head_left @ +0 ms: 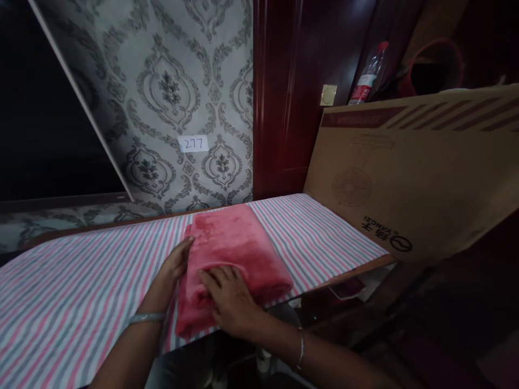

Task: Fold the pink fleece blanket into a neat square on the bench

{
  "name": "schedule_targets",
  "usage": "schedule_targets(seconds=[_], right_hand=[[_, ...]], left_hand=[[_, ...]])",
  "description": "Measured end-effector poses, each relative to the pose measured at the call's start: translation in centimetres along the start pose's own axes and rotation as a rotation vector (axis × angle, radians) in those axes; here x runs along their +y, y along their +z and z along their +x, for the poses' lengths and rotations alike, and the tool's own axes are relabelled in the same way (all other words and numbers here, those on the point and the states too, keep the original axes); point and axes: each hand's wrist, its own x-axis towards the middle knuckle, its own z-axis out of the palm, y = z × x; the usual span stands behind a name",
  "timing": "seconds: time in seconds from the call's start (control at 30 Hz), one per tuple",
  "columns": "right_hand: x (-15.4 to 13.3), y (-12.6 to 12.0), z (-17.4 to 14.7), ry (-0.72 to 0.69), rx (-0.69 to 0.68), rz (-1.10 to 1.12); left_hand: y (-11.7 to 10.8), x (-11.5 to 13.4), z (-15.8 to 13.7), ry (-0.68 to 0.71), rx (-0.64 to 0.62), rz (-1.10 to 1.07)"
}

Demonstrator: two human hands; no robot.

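Note:
A pinkish-red plush blanket [239, 232], folded into a thick rectangular bundle, lies on a striped cloth over a table. Its near left part is rumpled, with a lower layer sticking out on the left. My left hand [179, 260] rests along the bundle's left side, fingers extended against the edge. On top, near the front edge, my right hand [231, 300] presses down with its fingers spread and a little bent; the plush dents around the fingertips. The right thumb is partly hidden against the near edge. Both wrists wear bangles.
Pink, grey and white striped cloth [101, 275] covers the table. A large cardboard box [425, 173] stands at its right end, with a plastic bottle [367, 81] behind. A dark screen [52, 124] is at left. A "277" paper label [193, 143] is on the patterned wall.

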Motion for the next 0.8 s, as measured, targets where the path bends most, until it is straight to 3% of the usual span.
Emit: schedule_targets(seconds=[0.23, 0.37, 0.57, 0.67, 0.8], right_hand=[[2.4, -1.2, -1.2, 0.134, 0.029, -0.071], [1.7, -1.4, -0.2, 0.053, 0.082, -0.013], [0.8, 2.1, -0.9, 0.010, -0.083, -0.058], [1.0, 3.1, -1.1, 0.019, -0.088, -0.048], [0.8, 2.7, -0.5, 0.034, -0.033, -0.020]], left_hand=[[2.8, 0.5, 0.7, 0.190, 0.142, 0.128], [1.5, 1.3, 0.7, 0.286, 0.155, 0.202], [-2.0, -0.5, 0.5, 0.133, 0.293, 0.294], [-1.9, -0.6, 0.6, 0.123, 0.265, 0.276], [-0.8, 0.2, 1.3, 0.252, 0.249, 0.258]])
